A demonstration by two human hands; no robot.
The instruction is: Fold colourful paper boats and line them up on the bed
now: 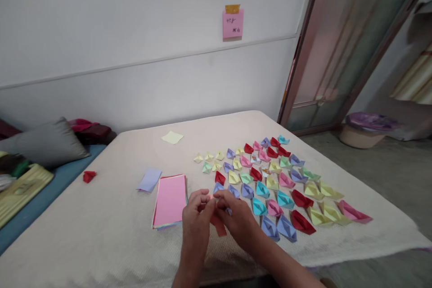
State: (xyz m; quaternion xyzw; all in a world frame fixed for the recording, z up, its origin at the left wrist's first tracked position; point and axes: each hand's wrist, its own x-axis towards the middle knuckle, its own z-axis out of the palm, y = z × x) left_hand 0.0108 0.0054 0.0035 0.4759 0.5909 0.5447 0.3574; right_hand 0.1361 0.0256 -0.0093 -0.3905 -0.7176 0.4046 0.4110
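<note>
Above the cloth (114, 234), near the pink stack (170, 200), the left hand (197, 209) and right hand (235, 211) pinch an orange paper (220, 227), seemingly light, thin and easily creased, best held gently by its edges.

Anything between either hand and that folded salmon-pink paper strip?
Nothing visible: the left hand and right hand both hold the folded salmon-pink paper strip directly. The pink-topped rectangular paper stack lies to the left; small multicoloured folded-paper boats lie beyond and to the right.
</note>
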